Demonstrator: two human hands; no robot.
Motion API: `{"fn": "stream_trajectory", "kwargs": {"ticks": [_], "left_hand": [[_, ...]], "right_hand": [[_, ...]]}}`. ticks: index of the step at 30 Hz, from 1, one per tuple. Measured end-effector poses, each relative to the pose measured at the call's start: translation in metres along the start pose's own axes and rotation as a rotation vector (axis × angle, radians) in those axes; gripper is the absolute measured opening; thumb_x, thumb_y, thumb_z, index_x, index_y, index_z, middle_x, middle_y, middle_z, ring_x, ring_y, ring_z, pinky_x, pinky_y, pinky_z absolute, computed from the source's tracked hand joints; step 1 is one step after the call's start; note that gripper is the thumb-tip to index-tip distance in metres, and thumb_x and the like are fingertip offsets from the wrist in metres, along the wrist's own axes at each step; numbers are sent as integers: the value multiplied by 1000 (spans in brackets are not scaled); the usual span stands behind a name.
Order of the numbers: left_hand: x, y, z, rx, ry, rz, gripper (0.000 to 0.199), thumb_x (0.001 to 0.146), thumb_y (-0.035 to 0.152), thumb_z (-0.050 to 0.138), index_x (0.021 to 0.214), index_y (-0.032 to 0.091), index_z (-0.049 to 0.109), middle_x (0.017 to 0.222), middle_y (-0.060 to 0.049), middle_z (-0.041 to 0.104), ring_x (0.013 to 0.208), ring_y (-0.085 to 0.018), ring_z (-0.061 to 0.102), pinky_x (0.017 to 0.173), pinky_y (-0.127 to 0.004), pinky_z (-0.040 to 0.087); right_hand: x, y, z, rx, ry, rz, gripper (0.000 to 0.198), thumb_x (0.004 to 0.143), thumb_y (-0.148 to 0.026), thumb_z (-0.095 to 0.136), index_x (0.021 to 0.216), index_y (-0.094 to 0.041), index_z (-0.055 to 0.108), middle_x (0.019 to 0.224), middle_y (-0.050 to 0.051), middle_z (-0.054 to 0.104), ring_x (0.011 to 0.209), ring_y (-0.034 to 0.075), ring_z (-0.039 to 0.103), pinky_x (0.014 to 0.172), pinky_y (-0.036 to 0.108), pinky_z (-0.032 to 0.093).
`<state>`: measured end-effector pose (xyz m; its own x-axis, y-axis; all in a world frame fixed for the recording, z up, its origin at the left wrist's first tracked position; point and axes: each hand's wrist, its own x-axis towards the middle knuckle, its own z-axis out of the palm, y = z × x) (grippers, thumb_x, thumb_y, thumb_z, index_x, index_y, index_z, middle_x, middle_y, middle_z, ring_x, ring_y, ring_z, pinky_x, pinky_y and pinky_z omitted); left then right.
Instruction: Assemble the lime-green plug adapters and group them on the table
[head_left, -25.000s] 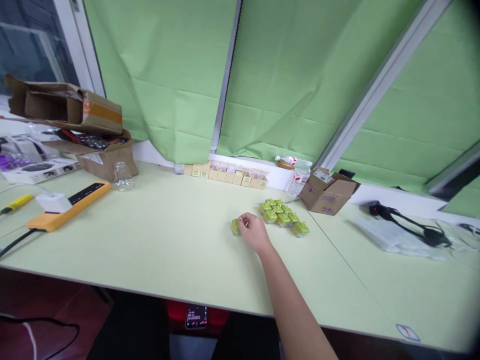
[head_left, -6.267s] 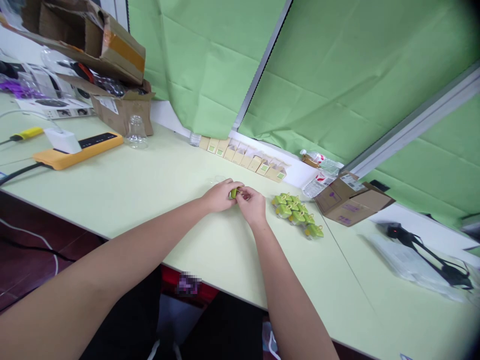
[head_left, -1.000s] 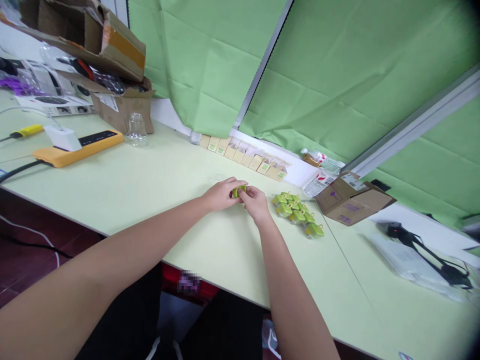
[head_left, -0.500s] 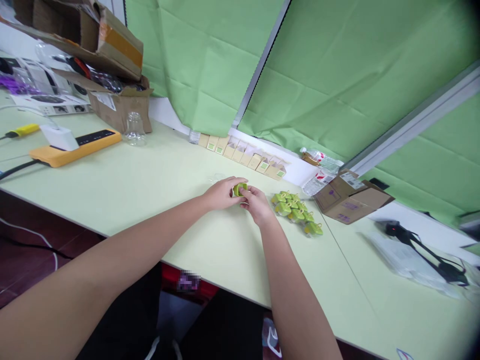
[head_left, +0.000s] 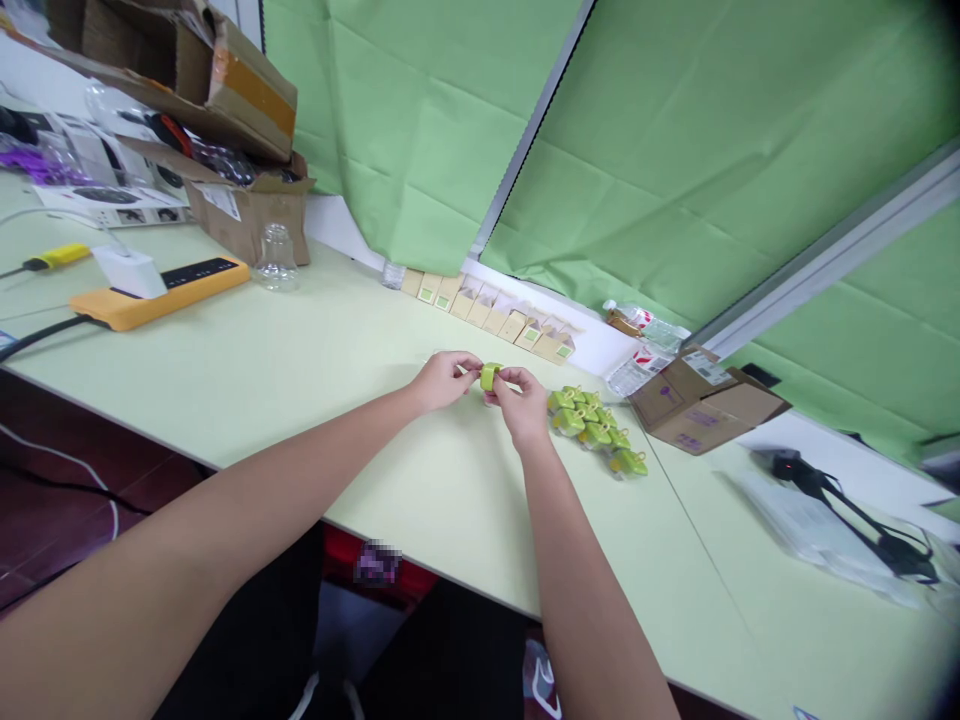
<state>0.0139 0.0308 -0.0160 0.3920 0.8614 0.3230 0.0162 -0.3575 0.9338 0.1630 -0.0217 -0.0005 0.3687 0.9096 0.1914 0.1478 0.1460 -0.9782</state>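
A small lime-green, hollow, square-looking plastic piece [head_left: 489,377] is in my right hand [head_left: 523,400], pinched between thumb and fingers above the table. Just to its left is my left hand [head_left: 448,380], fingers pinched together close to the green piece. Whatever lies between those left fingertips is too small to make out. Right of my hands, several lime-green plastic lids or cases [head_left: 594,425] with small loops and clear lower parts sit grouped on the table.
Several small cardboard houses [head_left: 491,312] line the wall. A clear jar [head_left: 276,258], an orange power strip [head_left: 161,293] and cardboard boxes [head_left: 251,215] are at left. On the right are a brown carton [head_left: 709,400] and a black strap-like device [head_left: 855,515] on plastic bags.
My left hand has drawn slightly left, away from the green piece. The piece has turned and shifted a little right in my right hand.
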Motion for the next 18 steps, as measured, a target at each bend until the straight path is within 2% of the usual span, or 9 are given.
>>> {"fn": "stream_trajectory", "kwargs": {"ticks": [3,6,12,18], "left_hand": [[0,-3,0,29,-5,49,28,83,22,56,108,16,66,99,-6,69,58,-8,59,54,-22,49],[0,-8,-1,97,-3,116,33,80,16,55,111,18,65,93,-3,69,58,-8,57,59,-22,49],[-2,-12,-1,195,12,165,36,78,14,54,111,20,66,87,-1,67,58,-7,54,61,-21,46],[-2,-12,0,270,-7,184,37,77,15,54,111,20,67,87,-1,67,60,-9,54,60,-21,45]], "right_hand": [[0,1,0,-46,-58,12,30,65,-39,76,85,-17,70,82,3,72,66,17,68,69,34,61],[-1,0,-1,-63,-93,36,30,65,-37,77,85,-15,73,78,4,73,68,17,69,71,32,61],[-1,-1,-3,-78,-103,36,27,62,-33,78,81,-15,73,79,3,73,65,16,68,69,31,61],[0,3,-6,-208,-106,18,25,65,-33,73,82,-17,72,72,3,71,60,18,69,65,31,59]]}}
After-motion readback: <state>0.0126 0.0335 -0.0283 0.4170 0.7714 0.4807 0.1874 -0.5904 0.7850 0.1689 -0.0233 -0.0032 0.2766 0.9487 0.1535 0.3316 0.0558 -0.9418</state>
